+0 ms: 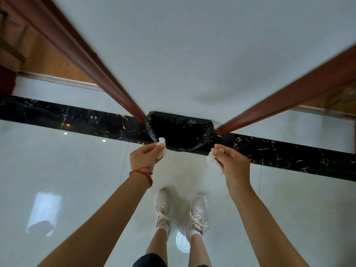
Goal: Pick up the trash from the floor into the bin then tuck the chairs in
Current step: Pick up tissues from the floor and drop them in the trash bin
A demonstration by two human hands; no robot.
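A bin (180, 132) lined with a black plastic bag stands on the floor against a white wall, straight ahead of me. My left hand (144, 156) pinches a crumpled white tissue (161, 149) right at the bin's near left rim. My right hand (230, 161) pinches a second crumpled white tissue (212, 157) just off the bin's near right rim. Both tissues hang at about the same height, one on each side of the bin's opening. No chairs are in view.
Red-brown wooden door frames (100, 74) (289, 101) run down either side of the white wall to the floor. A black marble strip (77, 117) crosses the glossy white tile floor (67, 170). My feet in white sneakers (163, 205) stand just behind the bin.
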